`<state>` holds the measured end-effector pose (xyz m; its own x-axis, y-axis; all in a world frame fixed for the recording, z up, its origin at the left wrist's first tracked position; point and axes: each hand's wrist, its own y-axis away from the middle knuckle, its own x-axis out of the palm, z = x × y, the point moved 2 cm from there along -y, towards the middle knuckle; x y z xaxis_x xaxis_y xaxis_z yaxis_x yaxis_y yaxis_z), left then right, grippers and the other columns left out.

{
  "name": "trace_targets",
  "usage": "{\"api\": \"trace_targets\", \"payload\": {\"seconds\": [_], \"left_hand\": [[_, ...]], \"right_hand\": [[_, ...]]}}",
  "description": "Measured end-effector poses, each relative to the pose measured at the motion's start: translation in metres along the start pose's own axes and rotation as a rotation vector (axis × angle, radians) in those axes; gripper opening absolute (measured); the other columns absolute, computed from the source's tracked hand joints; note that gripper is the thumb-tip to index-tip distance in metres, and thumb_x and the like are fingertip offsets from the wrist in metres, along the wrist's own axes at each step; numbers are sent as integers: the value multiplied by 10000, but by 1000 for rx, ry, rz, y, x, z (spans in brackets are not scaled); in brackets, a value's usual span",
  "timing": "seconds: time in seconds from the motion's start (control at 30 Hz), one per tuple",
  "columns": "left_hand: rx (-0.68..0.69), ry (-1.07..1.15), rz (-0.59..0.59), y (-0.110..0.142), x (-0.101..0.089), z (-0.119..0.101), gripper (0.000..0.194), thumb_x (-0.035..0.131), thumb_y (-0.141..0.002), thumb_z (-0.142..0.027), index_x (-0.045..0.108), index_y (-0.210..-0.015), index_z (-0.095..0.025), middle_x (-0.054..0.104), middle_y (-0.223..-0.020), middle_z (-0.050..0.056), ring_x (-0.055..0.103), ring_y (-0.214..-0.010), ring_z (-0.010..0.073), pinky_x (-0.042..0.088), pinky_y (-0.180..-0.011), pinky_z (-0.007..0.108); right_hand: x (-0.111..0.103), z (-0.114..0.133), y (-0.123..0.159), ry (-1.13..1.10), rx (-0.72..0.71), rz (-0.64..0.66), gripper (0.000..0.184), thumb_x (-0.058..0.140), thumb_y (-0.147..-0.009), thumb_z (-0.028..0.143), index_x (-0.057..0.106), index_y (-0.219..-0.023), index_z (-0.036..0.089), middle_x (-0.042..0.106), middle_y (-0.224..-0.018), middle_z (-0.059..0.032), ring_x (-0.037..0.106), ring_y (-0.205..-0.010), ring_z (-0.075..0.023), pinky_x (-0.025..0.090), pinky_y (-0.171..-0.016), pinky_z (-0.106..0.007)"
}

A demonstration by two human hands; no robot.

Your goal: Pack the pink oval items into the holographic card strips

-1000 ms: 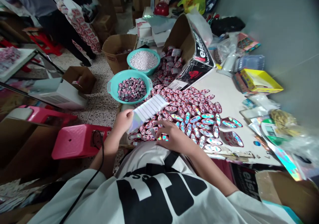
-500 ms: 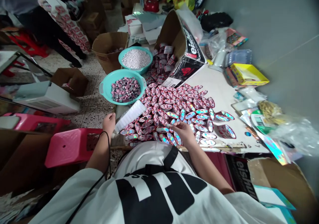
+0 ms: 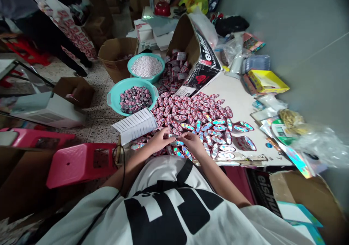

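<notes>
Over the near edge of the pile, my left hand [image 3: 163, 140] and my right hand [image 3: 191, 142] face each other with bent, closed fingers. Between their fingertips is something small and pale or shiny, too small to make out. Beneath and around them stand many oval red-and-pink sleeves [image 3: 188, 108] with open, eye-shaped tops; nearer ones shine with holographic film. A folded white sheet with lined strips [image 3: 136, 125] lies left of my left hand, untouched, across the table's left edge. A turquoise basin [image 3: 111, 99] of round pink and silver pieces stands just beyond the sheet.
A second turquoise basin [image 3: 163, 72] holds small white pieces. A tipped carton [image 3: 203, 74] spills packs onto the table. Plastic bags and a yellow tray [image 3: 268, 81] line the right wall. Pink stools [image 3: 73, 165] stand at left; a person [image 3: 46, 30] stands behind them.
My left hand has let go of the white sheet and moved right to meet my right hand. The sheet now lies spread wider. My right hand has shifted slightly left.
</notes>
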<state>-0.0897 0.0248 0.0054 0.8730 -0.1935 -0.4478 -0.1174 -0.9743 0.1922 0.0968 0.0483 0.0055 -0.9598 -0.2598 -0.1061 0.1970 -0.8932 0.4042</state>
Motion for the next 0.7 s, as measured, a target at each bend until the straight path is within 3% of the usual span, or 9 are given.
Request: {"api": "trace_targets", "payload": {"seconds": [0.13, 0.3, 0.5, 0.7], "left_hand": [[-85, 74, -52, -4, 20, 11, 264, 538, -879, -311, 670, -1058, -169, 707, -1095, 81, 639, -1002, 191, 476, -900, 293], [-149, -80, -65, -5, 17, 17, 255, 499, -862, -303, 675, -765, -146, 675, -715, 26, 560, -648, 140, 370, -602, 241], [-229, -236, -12, -12, 20, 28, 310, 507, -830, -307, 647, -616, -131, 601, -564, 12, 457, -534, 110, 231, -525, 253], [-325, -320, -26, -21, 26, 28, 296, 556, -810, -335, 707, -647, -140, 659, -601, 32, 520, -564, 121, 275, -541, 251]], "right_hand": [[-3, 11, -9, 173, -15, 50, 316, 695, -678, 484, 618, -718, 180, 608, -606, 19, 478, -528, -106, 340, -517, -235], [-2, 19, -34, 427, -114, 142, 238, 624, -744, 410, 654, -740, 174, 624, -610, 7, 521, -555, -121, 368, -546, -239], [13, 14, -78, 791, -202, 196, 168, 627, -795, 320, 711, -732, 188, 686, -731, -22, 607, -690, -152, 389, -620, -237], [30, 10, -105, 1111, -301, 183, 168, 643, -816, 355, 751, -831, 226, 690, -1046, -53, 604, -958, -210, 408, -807, -295]]}}
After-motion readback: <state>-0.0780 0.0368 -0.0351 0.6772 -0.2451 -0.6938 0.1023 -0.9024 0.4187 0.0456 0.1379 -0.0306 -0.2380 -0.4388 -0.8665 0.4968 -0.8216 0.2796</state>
